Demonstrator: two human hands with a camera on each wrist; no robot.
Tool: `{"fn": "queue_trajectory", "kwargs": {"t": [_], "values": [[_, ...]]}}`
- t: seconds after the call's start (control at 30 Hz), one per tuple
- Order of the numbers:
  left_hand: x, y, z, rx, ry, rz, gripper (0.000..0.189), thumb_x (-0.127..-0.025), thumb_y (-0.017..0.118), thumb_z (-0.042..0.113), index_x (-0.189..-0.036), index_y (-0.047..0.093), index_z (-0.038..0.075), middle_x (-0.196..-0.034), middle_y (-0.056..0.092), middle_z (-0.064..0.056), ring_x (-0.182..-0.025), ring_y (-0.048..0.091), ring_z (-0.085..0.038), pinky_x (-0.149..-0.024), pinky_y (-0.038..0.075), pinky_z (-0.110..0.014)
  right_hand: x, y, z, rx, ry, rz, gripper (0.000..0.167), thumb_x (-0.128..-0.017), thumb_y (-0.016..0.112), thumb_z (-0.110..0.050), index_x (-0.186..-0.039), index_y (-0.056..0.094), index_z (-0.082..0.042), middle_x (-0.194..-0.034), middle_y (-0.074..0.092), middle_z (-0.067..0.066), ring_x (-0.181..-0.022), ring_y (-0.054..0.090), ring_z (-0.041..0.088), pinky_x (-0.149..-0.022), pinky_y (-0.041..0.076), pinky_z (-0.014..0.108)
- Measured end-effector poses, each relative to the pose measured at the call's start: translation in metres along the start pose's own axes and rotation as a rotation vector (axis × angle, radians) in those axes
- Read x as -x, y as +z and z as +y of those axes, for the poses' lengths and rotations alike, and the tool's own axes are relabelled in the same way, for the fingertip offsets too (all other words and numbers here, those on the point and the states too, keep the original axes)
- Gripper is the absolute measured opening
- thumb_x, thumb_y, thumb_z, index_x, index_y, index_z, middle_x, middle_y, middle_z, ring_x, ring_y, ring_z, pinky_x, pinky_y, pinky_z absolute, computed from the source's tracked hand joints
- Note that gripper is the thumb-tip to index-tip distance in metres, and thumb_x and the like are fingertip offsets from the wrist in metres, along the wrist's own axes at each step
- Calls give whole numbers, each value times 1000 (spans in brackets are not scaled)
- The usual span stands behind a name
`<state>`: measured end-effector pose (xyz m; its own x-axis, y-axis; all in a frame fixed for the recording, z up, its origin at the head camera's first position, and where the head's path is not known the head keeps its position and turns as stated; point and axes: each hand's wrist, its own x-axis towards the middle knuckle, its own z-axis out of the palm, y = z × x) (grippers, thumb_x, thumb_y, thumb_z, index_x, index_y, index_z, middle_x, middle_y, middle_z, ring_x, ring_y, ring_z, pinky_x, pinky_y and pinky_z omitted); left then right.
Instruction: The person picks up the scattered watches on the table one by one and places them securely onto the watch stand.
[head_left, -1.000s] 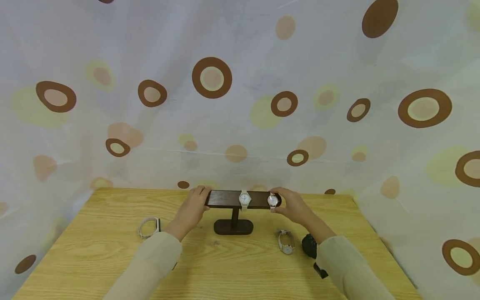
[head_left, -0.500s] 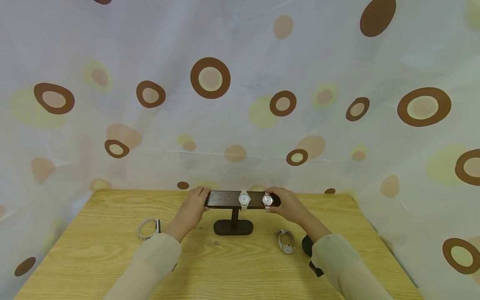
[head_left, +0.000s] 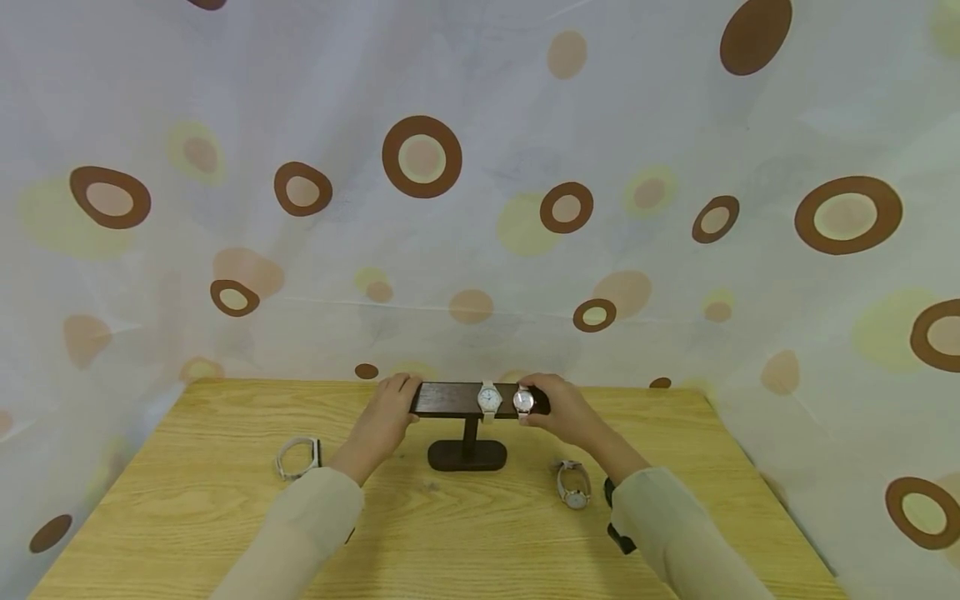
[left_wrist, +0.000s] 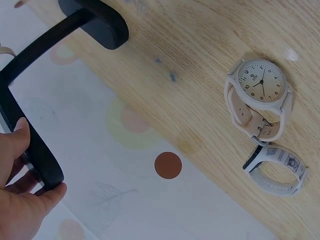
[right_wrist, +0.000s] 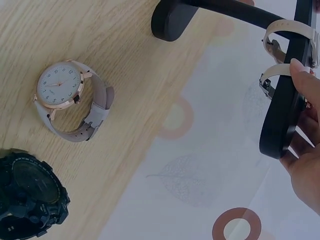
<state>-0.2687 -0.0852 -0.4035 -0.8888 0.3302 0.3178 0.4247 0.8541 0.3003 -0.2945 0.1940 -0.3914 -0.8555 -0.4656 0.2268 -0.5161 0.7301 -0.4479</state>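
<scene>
A dark T-shaped watch stand (head_left: 450,400) stands at the back of the table, its long bar raised on one post. My left hand (head_left: 380,423) grips the bar's left end, thumb and fingers around it in the left wrist view. Two wristwatches are strapped round the bar: a white-dialled one with a pale strap (head_left: 489,400) near the middle, and a silver-cased wristwatch (head_left: 523,402) just right of it. My right hand (head_left: 567,414) holds that second wristwatch between thumb and fingers. In the right wrist view, its light strap (right_wrist: 278,71) and buckle show under the bar.
Right of the stand lies a rose-gold wristwatch (head_left: 574,492); a bulky black watch (right_wrist: 32,195) is partly behind my right sleeve. To the left are a white fitness band (head_left: 298,457) and a cream watch (left_wrist: 261,82). A spotted cloth (head_left: 472,250) hangs behind the table (head_left: 420,525).
My right hand has slid the silver-cased wristwatch left along the bar, closer to the middle watch. My left hand has stayed on the bar's left end.
</scene>
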Motion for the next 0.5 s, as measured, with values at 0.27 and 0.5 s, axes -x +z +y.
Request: {"fn": "queue_trajectory", "kwargs": {"t": [0.27, 0.5], "values": [[-1, 0, 0, -16, 9, -3, 48, -85, 65, 9, -127, 46, -3, -125, 49, -22, -117, 47, -38, -98, 46, -44, -1, 3, -3, 16, 6, 13, 52, -77, 75, -15, -123, 55, 1, -123, 57, 18, -115, 52, 35, -96, 46, 50], [1, 0, 0, -6, 8, 3, 48, -85, 65, 9, -127, 46, -3, -125, 49, -22, -117, 47, -38, -97, 46, -44, -3, 7, -3, 27, -18, 28, 53, -77, 75, -16, -123, 55, 1, -122, 58, 18, -114, 53, 34, -96, 46, 49]]}}
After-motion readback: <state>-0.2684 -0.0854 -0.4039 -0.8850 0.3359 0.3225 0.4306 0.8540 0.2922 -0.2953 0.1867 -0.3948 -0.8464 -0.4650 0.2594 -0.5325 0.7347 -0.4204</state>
